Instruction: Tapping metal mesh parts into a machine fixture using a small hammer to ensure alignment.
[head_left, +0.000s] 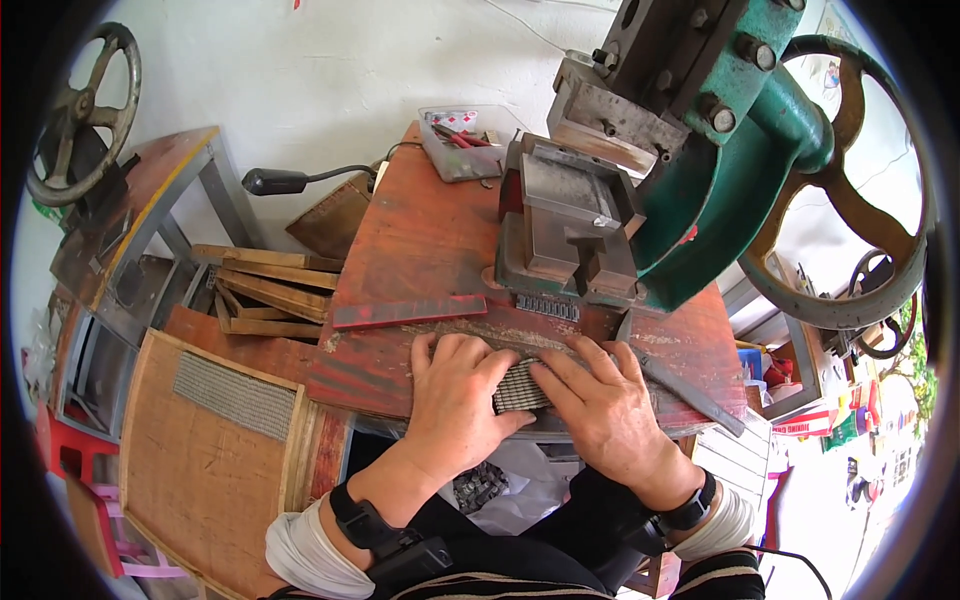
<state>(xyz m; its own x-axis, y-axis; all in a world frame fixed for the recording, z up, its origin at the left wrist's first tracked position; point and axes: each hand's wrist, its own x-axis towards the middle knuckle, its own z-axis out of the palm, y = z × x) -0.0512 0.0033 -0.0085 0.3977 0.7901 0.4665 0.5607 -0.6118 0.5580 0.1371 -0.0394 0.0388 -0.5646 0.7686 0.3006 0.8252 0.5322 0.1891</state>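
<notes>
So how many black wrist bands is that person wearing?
I see 2: a left wrist band just behind the left hand, and a right wrist band behind the right hand. More could be hidden under the sleeves.

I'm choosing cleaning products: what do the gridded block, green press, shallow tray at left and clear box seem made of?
Gridded block: possibly metal, judging by its dull grey pieces. Green press: likely metal under glossy paint; bare grey bolts show. Shallow tray: apparently wood, smooth brown, with paler strip edges. Clear box: probably plastic; thin, see-through walls.
</notes>
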